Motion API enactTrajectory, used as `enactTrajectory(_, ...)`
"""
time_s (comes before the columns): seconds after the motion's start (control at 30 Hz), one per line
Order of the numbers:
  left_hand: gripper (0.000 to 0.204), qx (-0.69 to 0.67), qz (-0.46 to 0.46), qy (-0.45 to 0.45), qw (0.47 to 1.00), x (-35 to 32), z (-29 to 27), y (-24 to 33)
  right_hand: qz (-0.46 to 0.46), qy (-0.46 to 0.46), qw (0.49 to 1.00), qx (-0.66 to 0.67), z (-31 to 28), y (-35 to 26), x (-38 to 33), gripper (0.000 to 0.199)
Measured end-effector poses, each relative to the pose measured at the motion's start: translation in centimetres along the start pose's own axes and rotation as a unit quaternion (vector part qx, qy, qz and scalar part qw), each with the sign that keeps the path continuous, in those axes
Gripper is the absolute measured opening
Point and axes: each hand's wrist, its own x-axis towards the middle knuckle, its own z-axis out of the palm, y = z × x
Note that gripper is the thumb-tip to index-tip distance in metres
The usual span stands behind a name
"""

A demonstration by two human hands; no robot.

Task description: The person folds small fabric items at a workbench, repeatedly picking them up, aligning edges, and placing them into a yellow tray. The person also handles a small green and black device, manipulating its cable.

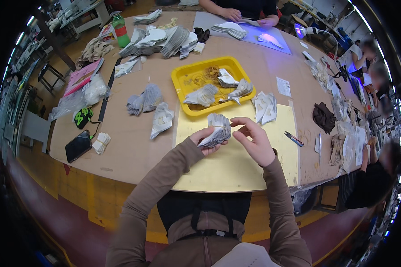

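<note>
My left hand point(202, 135) is closed around a thick bundle of pale grey cut pieces point(219, 126), held above the yellow work sheet point(227, 173). To the right of the bundle, my right hand point(259, 145) has its thumb and fingers apart, with nothing seen between them. Just beyond the hands stands a yellow tray point(179, 91), which holds tan rubber bands point(211, 72) and several bundles of cut pieces point(202, 95). Loose stacks lie on both sides: grey pieces point(145, 100) and white ones point(162, 119) on the left, white pieces point(265, 107) on the right.
Snips point(294, 139) lie right of the sheet, a dark crumpled cloth point(324, 118) farther right. At left are a black phone point(78, 146), a small banded bundle point(101, 143) and a green bottle point(120, 30). Across the table, a co-worker's hands point(268, 21) are near a lamp point(301, 31).
</note>
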Motion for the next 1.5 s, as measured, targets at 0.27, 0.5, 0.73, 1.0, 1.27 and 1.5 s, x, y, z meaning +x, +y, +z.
enactTrajectory(0.27,0.055,0.148,0.119,-0.012,0.982,0.5,-0.4,0.1,0.014,-0.037,0.995,-0.088,1.4,-1.4,2.5,0.051)
enactTrajectory(0.5,0.054,0.048,0.191,-0.021,0.980,1.1,-1.1,0.2,0.006,-0.043,0.998,-0.035,1.6,-1.1,4.8,0.050)
enactTrajectory(0.73,0.067,-0.087,0.107,-0.007,0.990,1.1,-0.3,1.1,-0.002,0.003,0.996,0.085,1.1,0.0,11.7,0.047)
enactTrajectory(1.0,0.042,0.139,0.074,0.014,0.987,3.8,-4.3,-0.2,0.208,-0.044,0.964,0.162,3.8,5.5,24.0,0.045)
enactTrajectory(1.27,0.034,0.164,0.062,0.035,0.984,3.8,-2.9,-0.4,0.002,-0.009,0.989,-0.150,2.2,7.9,23.7,0.057)
enactTrajectory(1.5,0.031,0.183,0.063,0.036,0.980,3.2,-1.9,-0.5,0.066,-0.157,0.964,-0.203,-1.0,4.0,18.2,0.070)
